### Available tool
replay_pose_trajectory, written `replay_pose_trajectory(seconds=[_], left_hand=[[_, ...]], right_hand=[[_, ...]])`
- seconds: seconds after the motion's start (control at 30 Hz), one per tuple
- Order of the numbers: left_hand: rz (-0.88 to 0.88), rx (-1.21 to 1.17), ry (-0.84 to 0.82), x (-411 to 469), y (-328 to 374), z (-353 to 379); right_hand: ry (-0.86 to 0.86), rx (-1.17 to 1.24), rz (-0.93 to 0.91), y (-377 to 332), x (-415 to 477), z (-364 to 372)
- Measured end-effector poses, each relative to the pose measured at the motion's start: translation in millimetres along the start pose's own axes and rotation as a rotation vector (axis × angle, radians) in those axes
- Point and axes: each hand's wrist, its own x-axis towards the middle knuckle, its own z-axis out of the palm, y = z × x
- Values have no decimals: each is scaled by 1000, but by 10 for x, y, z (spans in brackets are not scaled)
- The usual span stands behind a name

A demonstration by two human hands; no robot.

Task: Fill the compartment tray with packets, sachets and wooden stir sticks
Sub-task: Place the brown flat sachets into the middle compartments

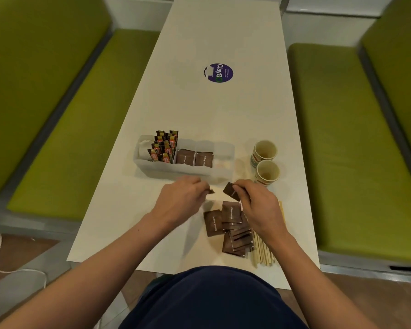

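Observation:
A translucent white compartment tray (166,170) stands mid-table. Its left part holds upright orange-and-brown stick sachets (164,146); two middle parts hold brown sugar packets (194,158). Just in front of the tray, my left hand (180,198) pinches a brown packet of which only a corner (211,191) shows. My right hand (256,205) pinches another brown sugar packet (231,191) above the table. A loose pile of brown sugar packets (230,227) lies below my hands. Wooden stir sticks (263,254) lie beside the pile, partly under my right forearm.
Two paper cups (266,162) stand right of the tray. A round purple sticker (218,72) sits farther up the narrow white table (218,119). Green cushioned benches (64,119) flank both sides. The table's near edge runs by my torso.

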Motion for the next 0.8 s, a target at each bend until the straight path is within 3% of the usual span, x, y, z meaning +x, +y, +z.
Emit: replay_pose_trajectory(seconds=[0.2, 0.53, 0.7, 0.8], left_hand=[[-100, -105, 257, 363, -443, -539], [-77, 68, -121, 949, -849, -481], [-23, 134, -170, 1037, -860, -313], [29, 213, -106, 1017, -869, -237]], right_hand=[[109, 125, -12, -138, 144, 9], [253, 169, -39, -317, 374, 46], [242, 192, 42, -474, 568, 24], [172, 159, 84, -531, 782, 24]])
